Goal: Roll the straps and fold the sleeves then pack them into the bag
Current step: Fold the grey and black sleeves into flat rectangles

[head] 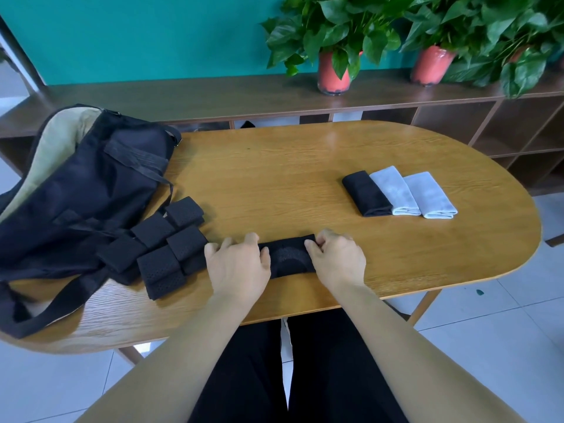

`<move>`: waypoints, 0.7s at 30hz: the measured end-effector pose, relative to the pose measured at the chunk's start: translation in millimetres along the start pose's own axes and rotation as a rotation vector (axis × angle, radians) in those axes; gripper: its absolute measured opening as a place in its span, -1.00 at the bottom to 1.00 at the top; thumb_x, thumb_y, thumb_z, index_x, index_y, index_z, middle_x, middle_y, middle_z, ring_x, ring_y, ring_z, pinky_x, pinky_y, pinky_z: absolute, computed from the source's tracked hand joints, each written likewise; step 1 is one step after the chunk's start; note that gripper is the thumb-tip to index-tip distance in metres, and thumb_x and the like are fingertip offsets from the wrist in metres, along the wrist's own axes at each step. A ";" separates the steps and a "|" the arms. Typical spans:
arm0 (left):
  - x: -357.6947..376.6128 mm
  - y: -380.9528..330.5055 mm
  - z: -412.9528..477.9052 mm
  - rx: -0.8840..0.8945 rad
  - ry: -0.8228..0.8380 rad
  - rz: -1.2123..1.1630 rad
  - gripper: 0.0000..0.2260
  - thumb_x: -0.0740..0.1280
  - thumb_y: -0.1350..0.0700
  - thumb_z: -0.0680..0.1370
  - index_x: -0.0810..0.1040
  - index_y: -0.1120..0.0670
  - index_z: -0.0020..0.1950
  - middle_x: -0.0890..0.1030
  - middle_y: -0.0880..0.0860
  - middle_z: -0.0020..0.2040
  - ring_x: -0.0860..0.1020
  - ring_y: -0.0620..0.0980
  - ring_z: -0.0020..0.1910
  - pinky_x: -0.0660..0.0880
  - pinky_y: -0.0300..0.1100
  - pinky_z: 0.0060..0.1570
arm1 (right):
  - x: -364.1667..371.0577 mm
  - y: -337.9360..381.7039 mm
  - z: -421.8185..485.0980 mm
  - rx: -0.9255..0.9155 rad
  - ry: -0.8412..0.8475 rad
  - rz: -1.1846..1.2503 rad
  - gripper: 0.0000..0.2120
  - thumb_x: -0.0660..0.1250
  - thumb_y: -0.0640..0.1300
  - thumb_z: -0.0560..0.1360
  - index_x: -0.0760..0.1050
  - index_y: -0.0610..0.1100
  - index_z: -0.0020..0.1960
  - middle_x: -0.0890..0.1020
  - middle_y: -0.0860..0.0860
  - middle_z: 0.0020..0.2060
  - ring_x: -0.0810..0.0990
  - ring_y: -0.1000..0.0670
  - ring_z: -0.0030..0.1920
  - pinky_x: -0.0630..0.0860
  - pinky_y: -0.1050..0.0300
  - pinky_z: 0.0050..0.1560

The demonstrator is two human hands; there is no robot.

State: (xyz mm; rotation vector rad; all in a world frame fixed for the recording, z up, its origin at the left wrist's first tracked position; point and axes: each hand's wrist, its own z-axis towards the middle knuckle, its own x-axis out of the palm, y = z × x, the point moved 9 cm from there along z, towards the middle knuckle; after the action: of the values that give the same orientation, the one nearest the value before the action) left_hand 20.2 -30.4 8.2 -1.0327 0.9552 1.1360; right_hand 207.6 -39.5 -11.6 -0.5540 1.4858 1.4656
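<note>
**A:** Which step is in hand?

**B:** Folding, I'd judge. A black knitted fabric sleeve [290, 257] lies flat on the oval wooden counter [274, 178], to the right of the big black canvas bag [91, 184] and nearer the person than the bag's middle.

**A:** And the hands?

**B:** The left hand [238, 264] lies over the end of the sleeve nearest the bag, fingers spread and pressing down rather than clutching. The right hand [335, 257] has its fingers curled, pinching the end farthest from the bag.

**A:** What else is ready?

**B:** A heap of rolled black mesh straps [158, 242] sits against the bag's right side, some touching it. A row of three folded fabric sleeves [395, 192], one black and two pale grey, lies well to the right of the bag, farther than the hands. So this looks like the last sleeve, with nothing packed yet as far as I can see.

**A:** What does the next move call for?

**B:** Probably carrying the pinched end over towards the bag-side end while the left hand holds that end down, then flattening the fold. After that, everything goes to the bag. Its mouth faces away, so I cannot tell whether it is open.
</note>
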 end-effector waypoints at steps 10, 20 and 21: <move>-7.0 -4.6 -3.2 0.121 -0.045 -0.053 -0.71 0.27 -0.01 0.56 0.53 0.01 0.26 0.49 0.06 0.21 0.44 0.10 0.19 0.33 0.01 0.13 | -6.1 -20.3 0.7 0.182 -0.011 0.241 -0.91 0.23 0.01 0.56 0.38 0.01 -0.03 0.59 0.04 -0.18 0.56 0.00 -0.12 0.46 0.12 -0.23; 32.8 -32.8 -46.4 0.241 0.421 0.062 -0.42 -0.20 -0.17 0.64 -0.27 0.11 0.55 -0.25 0.09 0.56 -0.29 -0.01 0.52 -0.26 -0.07 0.49 | 17.7 35.2 -44.1 -0.607 0.262 -0.186 -0.55 0.05 -0.11 0.65 0.13 -0.08 0.53 0.14 0.02 0.52 -0.01 0.10 0.52 -0.13 0.19 0.49; 35.6 -32.7 -45.6 0.245 0.437 0.072 -0.41 -0.20 -0.17 0.64 -0.29 0.11 0.55 -0.28 0.10 0.55 -0.31 0.00 0.52 -0.28 -0.07 0.49 | 17.9 33.2 -42.6 -0.606 0.256 -0.207 -0.54 0.04 -0.10 0.65 0.10 -0.07 0.53 0.12 0.03 0.52 -0.01 0.11 0.52 -0.16 0.22 0.48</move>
State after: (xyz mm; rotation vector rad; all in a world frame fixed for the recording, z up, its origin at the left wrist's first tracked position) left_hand 55.2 -69.5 -32.7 -1.0709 1.4500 0.8369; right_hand 158.7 -68.3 -16.5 -1.2614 1.1069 1.7192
